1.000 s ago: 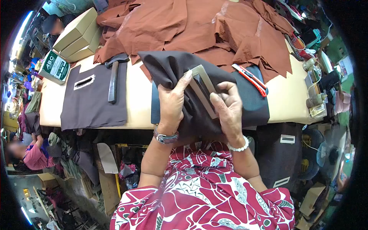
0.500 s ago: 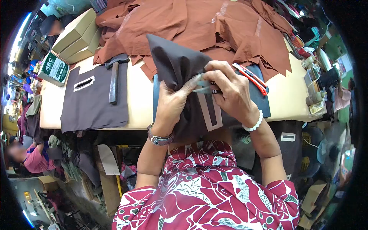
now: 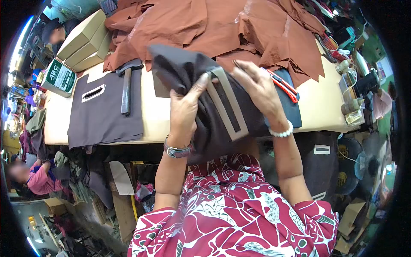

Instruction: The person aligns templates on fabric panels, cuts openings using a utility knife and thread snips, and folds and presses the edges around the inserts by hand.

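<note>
My left hand (image 3: 185,112) pinches a bunched piece of dark brown fabric (image 3: 175,62), with the thumb pressed near the top of a pale rectangular frame (image 3: 240,135) on it. Inside that frame runs a long narrow dark strip. My right hand (image 3: 262,92) is at the right side of the fabric, with its fingers curled together. Something small and dark shows at its fingertips, too blurred to name. Behind the right hand, a red utility knife (image 3: 282,85) lies on a dark sheet (image 3: 292,112).
Reddish-brown fabric (image 3: 171,25) covers the table's far side. To the left, a hammer (image 3: 126,92) lies on a dark fabric panel (image 3: 105,124), near a green-and-white box (image 3: 60,78) and stacked cardboard boxes (image 3: 85,38). Two other people are at the left.
My right hand has moved away from my left thumb. The fabric has turned and lifted, showing more of the pale frame. The shiny translucent piece between my hands is no longer visible.
</note>
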{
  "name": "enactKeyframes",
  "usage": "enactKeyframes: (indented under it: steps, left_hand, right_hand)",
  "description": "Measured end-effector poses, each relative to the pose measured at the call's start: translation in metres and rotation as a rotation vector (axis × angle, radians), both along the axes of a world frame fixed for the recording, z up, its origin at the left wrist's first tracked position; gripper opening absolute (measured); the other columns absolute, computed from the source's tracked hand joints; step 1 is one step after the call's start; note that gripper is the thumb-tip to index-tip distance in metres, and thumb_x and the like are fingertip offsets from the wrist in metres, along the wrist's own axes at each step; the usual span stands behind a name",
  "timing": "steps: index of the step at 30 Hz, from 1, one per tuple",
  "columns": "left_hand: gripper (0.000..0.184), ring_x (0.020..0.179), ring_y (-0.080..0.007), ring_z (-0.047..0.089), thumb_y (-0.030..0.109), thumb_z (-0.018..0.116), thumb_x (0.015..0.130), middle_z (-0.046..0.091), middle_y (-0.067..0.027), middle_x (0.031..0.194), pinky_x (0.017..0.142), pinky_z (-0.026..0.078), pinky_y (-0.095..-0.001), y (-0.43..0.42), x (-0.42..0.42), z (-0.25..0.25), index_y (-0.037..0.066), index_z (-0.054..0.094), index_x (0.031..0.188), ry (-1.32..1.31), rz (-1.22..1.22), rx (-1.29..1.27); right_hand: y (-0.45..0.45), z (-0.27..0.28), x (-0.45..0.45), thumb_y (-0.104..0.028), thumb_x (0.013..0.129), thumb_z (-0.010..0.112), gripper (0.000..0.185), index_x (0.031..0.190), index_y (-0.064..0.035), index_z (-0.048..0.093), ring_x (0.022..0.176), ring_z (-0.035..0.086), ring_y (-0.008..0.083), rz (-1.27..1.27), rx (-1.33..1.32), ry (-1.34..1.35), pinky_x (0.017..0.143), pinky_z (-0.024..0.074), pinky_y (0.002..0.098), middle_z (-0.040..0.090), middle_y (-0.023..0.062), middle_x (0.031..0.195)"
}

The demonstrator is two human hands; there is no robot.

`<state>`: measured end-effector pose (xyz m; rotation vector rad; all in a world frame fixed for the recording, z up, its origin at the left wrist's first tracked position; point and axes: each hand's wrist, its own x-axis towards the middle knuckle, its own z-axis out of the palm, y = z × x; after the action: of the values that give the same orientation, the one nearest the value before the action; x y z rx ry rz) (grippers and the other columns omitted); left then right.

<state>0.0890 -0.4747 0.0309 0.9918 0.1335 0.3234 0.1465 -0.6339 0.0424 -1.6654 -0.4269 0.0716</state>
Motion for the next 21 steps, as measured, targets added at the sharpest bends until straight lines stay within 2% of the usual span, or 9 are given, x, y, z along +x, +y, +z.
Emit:
enactKeyframes:
  steps: [5, 7, 9, 10, 13, 16, 17, 19, 21]
  left_hand:
    - [0.024, 0.091, -0.0121, 0.06, 0.002, 0.068, 0.081, 0.065, -0.002, 0.102, 0.083, 0.046, -0.0267, 0.025, 0.009, -0.009, 0.005, 0.063, 0.104, -0.035, 0.273, 0.06]
    - [0.038, 0.093, -0.014, 0.059, -0.003, 0.068, 0.08, 0.062, -0.0041, 0.108, 0.085, 0.046, -0.0275, 0.041, 0.006, -0.02, 0.002, 0.056, 0.115, -0.046, 0.384, 0.11]
    - [0.044, 0.097, -0.0186, 0.061, -0.005, 0.067, 0.077, 0.06, -0.0084, 0.114, 0.088, 0.047, -0.03, 0.066, 0.001, -0.037, 0.0, 0.054, 0.119, -0.107, 0.492, 0.3]
    - [0.06, 0.115, -0.0228, 0.051, 0.0, 0.07, 0.076, 0.049, -0.0137, 0.13, 0.098, 0.041, -0.0351, 0.073, -0.005, -0.038, -0.003, 0.044, 0.129, -0.081, 0.708, 0.697]
    - [0.074, 0.13, -0.0274, 0.036, 0.009, 0.077, 0.067, 0.042, -0.0184, 0.136, 0.11, 0.023, -0.0366, 0.078, -0.018, -0.001, -0.002, 0.042, 0.132, -0.158, 0.682, 1.164]
    - [0.083, 0.133, -0.0319, 0.033, 0.021, 0.08, 0.063, 0.041, -0.02, 0.138, 0.11, 0.022, -0.036, 0.065, -0.011, 0.058, 0.001, 0.041, 0.133, -0.395, -0.134, 1.571]
    - [0.079, 0.123, -0.0302, 0.044, 0.027, 0.079, 0.062, 0.051, -0.0181, 0.128, 0.104, 0.029, -0.037, 0.06, -0.002, 0.064, 0.004, 0.046, 0.131, -0.501, -0.307, 1.679]
    - [0.061, 0.105, -0.0277, 0.056, 0.029, 0.077, 0.065, 0.061, -0.0178, 0.11, 0.089, 0.039, -0.0379, 0.047, 0.014, 0.092, 0.002, 0.057, 0.116, -0.324, -0.86, 1.743]
    - [0.045, 0.081, -0.0274, 0.059, 0.033, 0.074, 0.07, 0.06, -0.0189, 0.088, 0.065, 0.044, -0.0361, 0.039, 0.031, 0.106, -0.002, 0.063, 0.095, -0.008, -1.172, 1.64]
  right_hand:
    - [-0.05, -0.041, -0.032, -0.007, 0.08, 0.067, 0.031, 0.108, 0.0051, 0.06, 0.091, 0.054, 0.0084, 0.257, -0.127, 0.298, 0.083, 0.0445, 0.0259, 0.062, 0.0024, 0.099]
    - [-0.058, -0.037, -0.03, -0.004, 0.084, 0.061, 0.018, 0.101, 0.0027, 0.063, 0.083, 0.052, 0.006, 0.143, -0.144, 0.171, 0.076, 0.0437, 0.0229, 0.061, -0.0026, 0.087]
    - [-0.06, -0.025, -0.023, -0.004, 0.085, 0.058, 0.016, 0.098, 0.0032, 0.063, 0.079, 0.052, 0.0054, 0.103, -0.088, 0.087, 0.074, 0.0434, 0.0216, 0.061, -0.0022, 0.083]
    - [-0.058, -0.015, -0.02, -0.005, 0.085, 0.059, 0.016, 0.098, 0.0038, 0.063, 0.078, 0.054, 0.007, 0.096, -0.139, 0.019, 0.073, 0.0446, 0.0227, 0.063, 0.0014, 0.082]
    - [-0.041, 0.002, -0.008, -0.006, 0.084, 0.061, 0.018, 0.099, 0.0035, 0.063, 0.08, 0.057, 0.0094, 0.276, -0.274, -0.24, 0.073, 0.0458, 0.0245, 0.066, 0.0068, 0.084]
    - [-0.019, 0.029, -0.005, -0.008, 0.082, 0.064, 0.019, 0.098, 0.0013, 0.064, 0.069, 0.062, 0.021, 0.497, -0.314, -0.337, 0.068, 0.048, 0.0288, 0.066, 0.0155, 0.08]
    - [-0.014, 0.037, -0.005, -0.008, 0.081, 0.065, 0.019, 0.098, 0.001, 0.065, 0.066, 0.062, 0.0233, 0.561, -0.348, -0.407, 0.067, 0.0483, 0.0294, 0.065, 0.0166, 0.078]
    - [-0.011, 0.054, -0.006, -0.007, 0.079, 0.067, 0.018, 0.095, 0.0008, 0.065, 0.061, 0.061, 0.028, 0.593, -0.346, -0.46, 0.062, 0.0482, 0.0316, 0.064, 0.0185, 0.075]
    - [-0.013, 0.065, -0.005, -0.007, 0.078, 0.068, 0.018, 0.094, 0.0011, 0.064, 0.06, 0.061, 0.0274, 0.588, -0.432, -0.446, 0.061, 0.0479, 0.0318, 0.064, 0.0181, 0.074]
